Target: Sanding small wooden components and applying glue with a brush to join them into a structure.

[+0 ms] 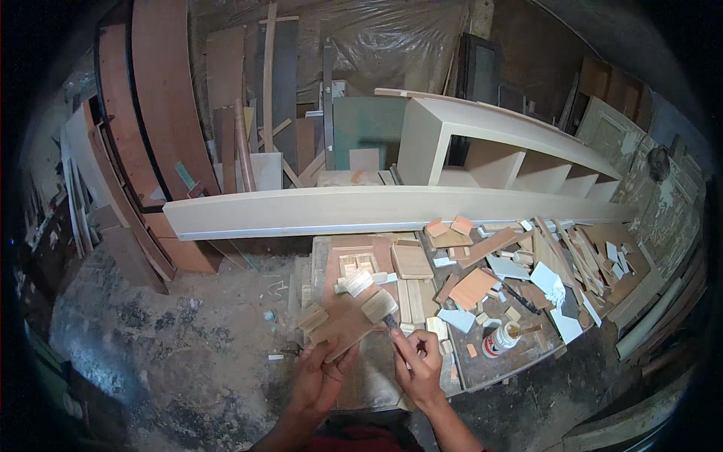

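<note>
My left hand (320, 374) grips the near edge of a thin brown wooden piece (339, 322), fingers closed round it. Pale wood blocks sit on or beside this piece: one at its left edge (312, 319), another at its far end (355, 282). My right hand (418, 369) is closed on a small tool with a dark tip (390, 322), perhaps a brush; its kind is not clear. The tip meets or lies very near a third pale block (379, 306). To the right stands an open white jar with a red label (497, 342).
Wood offcuts (473, 289) and white board scraps (548, 282) litter the worktable (482, 371). A long pale board (301, 212) crosses behind it, before an open-fronted cabinet frame (422, 143). Tall brown panels (169, 98) lean at the left.
</note>
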Available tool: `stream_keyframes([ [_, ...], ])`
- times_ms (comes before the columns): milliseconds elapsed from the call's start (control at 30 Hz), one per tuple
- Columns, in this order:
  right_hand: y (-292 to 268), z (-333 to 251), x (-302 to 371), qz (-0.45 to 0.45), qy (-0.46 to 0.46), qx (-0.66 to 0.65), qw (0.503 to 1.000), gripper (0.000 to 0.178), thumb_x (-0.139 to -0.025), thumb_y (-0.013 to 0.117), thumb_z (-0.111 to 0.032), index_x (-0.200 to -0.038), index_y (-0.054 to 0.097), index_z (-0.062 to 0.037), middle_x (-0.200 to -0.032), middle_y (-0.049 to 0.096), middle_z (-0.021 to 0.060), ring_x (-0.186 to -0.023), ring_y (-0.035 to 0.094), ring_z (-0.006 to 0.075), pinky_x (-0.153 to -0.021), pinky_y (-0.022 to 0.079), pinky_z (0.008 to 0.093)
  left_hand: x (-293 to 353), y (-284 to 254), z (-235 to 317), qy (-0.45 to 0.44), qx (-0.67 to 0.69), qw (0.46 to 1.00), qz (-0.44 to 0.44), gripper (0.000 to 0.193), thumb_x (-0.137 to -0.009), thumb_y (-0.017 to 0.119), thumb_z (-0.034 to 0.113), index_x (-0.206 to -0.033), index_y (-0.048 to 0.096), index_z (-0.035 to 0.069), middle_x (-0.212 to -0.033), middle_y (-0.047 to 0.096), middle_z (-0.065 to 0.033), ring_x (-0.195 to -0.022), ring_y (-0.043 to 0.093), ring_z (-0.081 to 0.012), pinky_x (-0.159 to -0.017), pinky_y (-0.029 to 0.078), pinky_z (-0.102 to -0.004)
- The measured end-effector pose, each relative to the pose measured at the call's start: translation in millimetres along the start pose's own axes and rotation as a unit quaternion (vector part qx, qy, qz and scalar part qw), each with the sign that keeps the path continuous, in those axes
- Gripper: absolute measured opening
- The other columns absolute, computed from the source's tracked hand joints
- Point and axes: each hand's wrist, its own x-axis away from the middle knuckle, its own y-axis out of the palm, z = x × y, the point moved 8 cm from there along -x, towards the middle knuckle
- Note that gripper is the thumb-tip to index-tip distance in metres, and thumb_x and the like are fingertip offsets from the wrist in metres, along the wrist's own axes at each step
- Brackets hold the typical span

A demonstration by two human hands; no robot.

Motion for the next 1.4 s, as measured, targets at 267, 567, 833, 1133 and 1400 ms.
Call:
stream_keyframes([
  [267,-49,34,-4,0.072,-0.046,0.000,0.996,0.049,-0.071,0.065,0.006,-0.116,0.065,-0.0131,-0.086,0.053,0.0131,-0.074,0.054,0.0265,-0.061,0.048,0.0338,-6,25,-46,-0.003,-0.032,0.999,0.020,0.038,-0.089,0.058,0.012,-0.124,0.047,0.000,-0.121,0.056,-0.0111,-0.111,0.057,-0.0230,-0.096,0.050,-0.0347],
  [567,-74,82,3,0.053,-0.014,-0.062,0.997,0.042,-0.073,0.064,0.007,-0.112,0.066,-0.0087,-0.091,0.049,0.0115,-0.076,0.052,0.0236,-0.061,0.045,0.0325,-4,48,-81,0.028,-0.054,0.997,0.057,0.038,-0.089,0.057,0.009,-0.124,0.047,-0.001,-0.122,0.055,-0.0110,-0.113,0.055,-0.0235,-0.098,0.048,-0.0395],
  [833,-78,114,23,0.002,-0.016,-0.108,0.994,0.041,-0.075,0.061,0.008,-0.114,0.065,-0.0054,-0.095,0.049,0.0144,-0.078,0.056,0.0261,-0.065,0.049,0.0322,8,57,-85,0.061,-0.015,0.997,0.053,0.039,-0.089,0.057,0.003,-0.125,0.044,-0.002,-0.123,0.054,-0.0144,-0.114,0.055,-0.0295,-0.098,0.048,-0.0431],
  [1133,-123,145,10,0.039,0.036,-0.125,0.991,0.017,-0.081,0.062,0.006,-0.097,0.066,0.0024,-0.087,0.058,0.0139,-0.077,0.059,0.0242,-0.066,0.047,0.0338,21,48,-27,0.235,-0.300,0.919,0.100,0.031,-0.089,0.062,0.006,-0.117,0.051,-0.002,-0.107,0.063,-0.0101,-0.096,0.063,-0.0155,-0.083,0.053,-0.0313],
  [1400,-150,58,-19,-0.139,-0.197,-0.107,0.965,0.027,-0.073,0.065,0.003,-0.099,0.068,-0.0032,-0.084,0.062,0.0096,-0.066,0.062,0.0240,-0.057,0.049,0.0355,31,53,-24,0.264,-0.297,0.909,0.126,0.028,-0.089,0.063,0.007,-0.114,0.054,-0.002,-0.103,0.067,-0.0123,-0.088,0.066,-0.0161,-0.077,0.055,-0.0309],
])
